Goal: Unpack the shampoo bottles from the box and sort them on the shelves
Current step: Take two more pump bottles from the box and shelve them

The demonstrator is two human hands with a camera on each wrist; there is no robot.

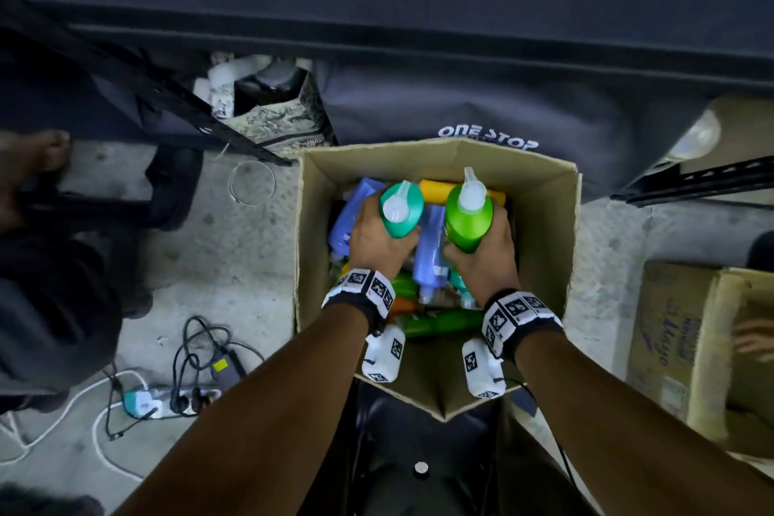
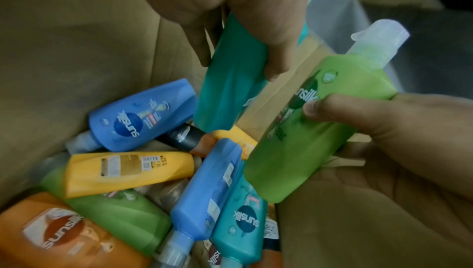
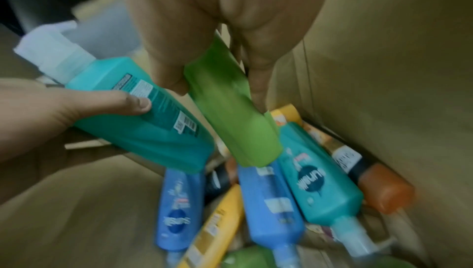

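The left grip [image 1: 379,237] holds a teal bottle [image 1: 401,209] upright; just right of it, the right grip [image 1: 486,249] holds a green bottle [image 1: 469,218], both over the open box [image 1: 540,197] of loose bottles [image 2: 128,169] below.

Setting: a shop stockroom or retail back area, dimly lit. Evidence:

- Below the fingers [image 2: 271,64] of both hands, an open cardboard box [image 1: 540,197] holds many identical-brand shampoo bottles [image 2: 128,169] in blue, yellow, green, teal and orange, piled loose as bulk stock.
- Beyond the fingers, dark metal shelving rails [image 1: 691,180] and a dark cover printed "ONE STOP" [image 1: 488,137].
- To the right of the fingers, a second cardboard carton [image 1: 678,331] stands on the floor.
- To the left of the fingers, bare concrete floor [image 1: 234,247] carries a power strip [image 1: 167,400] with loose cables.
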